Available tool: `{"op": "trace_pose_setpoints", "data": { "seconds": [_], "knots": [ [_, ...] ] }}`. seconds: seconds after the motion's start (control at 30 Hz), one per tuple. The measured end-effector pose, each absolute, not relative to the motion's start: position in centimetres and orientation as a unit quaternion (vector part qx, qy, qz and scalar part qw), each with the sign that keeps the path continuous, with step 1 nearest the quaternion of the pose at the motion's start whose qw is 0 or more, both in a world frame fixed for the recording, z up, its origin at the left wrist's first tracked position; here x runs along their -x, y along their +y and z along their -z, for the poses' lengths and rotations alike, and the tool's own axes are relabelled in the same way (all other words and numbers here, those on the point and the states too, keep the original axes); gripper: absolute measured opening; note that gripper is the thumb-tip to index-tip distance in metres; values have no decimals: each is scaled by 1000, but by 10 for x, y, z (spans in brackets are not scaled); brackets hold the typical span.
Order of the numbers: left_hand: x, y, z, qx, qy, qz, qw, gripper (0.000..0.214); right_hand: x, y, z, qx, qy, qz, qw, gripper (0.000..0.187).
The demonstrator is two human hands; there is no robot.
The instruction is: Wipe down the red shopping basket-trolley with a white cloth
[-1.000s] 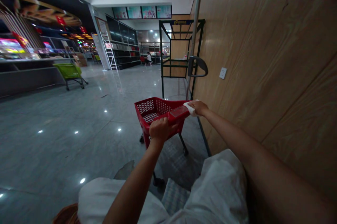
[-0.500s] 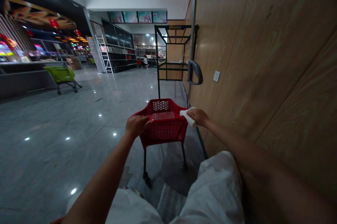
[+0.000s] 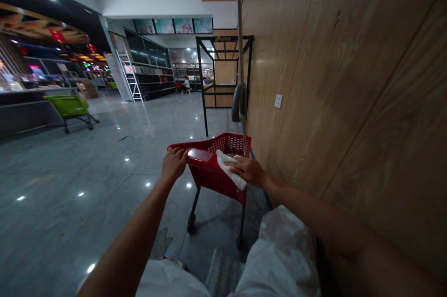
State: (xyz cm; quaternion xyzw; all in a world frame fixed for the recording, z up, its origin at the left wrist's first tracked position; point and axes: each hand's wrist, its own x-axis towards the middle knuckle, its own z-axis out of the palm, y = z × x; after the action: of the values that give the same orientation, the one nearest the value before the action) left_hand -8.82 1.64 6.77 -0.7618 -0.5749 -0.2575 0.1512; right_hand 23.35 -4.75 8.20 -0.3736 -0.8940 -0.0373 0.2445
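A red plastic shopping cart (image 3: 216,181) on dark legs with wheels stands before my knees, turned at an angle. My left hand (image 3: 174,163) is closed over the left end of its near rim, beside a clear panel (image 3: 199,155) on the handle. Against the right part of that rim, my right hand (image 3: 247,170) presses a white cloth (image 3: 230,171), fingers laid over it. The cloth drapes down the cart's near side. Part of the cart's inside shows through its perforated far wall.
Close on the right runs a wood-panelled wall (image 3: 296,55) with a socket (image 3: 278,101). A metal pole with a grey handle (image 3: 239,103) rises behind the cart. Further off are a black frame rack (image 3: 205,111), a green cart (image 3: 71,105), a ladder (image 3: 132,80) and a seated person (image 3: 186,84).
The cart has swivelled, its left end swinging nearer the left and its right side toward me. My right hand has moved left and down with the cloth, now spread on the rim.
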Motion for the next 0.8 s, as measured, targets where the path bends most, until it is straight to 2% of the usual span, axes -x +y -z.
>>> {"op": "trace_pose_setpoints", "data": {
  "seconds": [0.13, 0.33, 0.6, 0.8],
  "knots": [
    [68, 22, -74, 767, -569, 230, 187, 43, -222, -60, -88, 430, -874, 50, 221, 37],
    [59, 19, -78, 739, -590, 272, 179, 35, -165, -70, -110, 527, -832, 81, 150, 41],
    [54, -6, -85, 758, -573, 209, 232, 34, -96, -53, -110, 505, -821, 121, 239, 38],
    [74, -12, -88, 764, -553, 228, 241, 41, -124, -68, -98, 424, -854, 137, 270, 38]
  ]
}}
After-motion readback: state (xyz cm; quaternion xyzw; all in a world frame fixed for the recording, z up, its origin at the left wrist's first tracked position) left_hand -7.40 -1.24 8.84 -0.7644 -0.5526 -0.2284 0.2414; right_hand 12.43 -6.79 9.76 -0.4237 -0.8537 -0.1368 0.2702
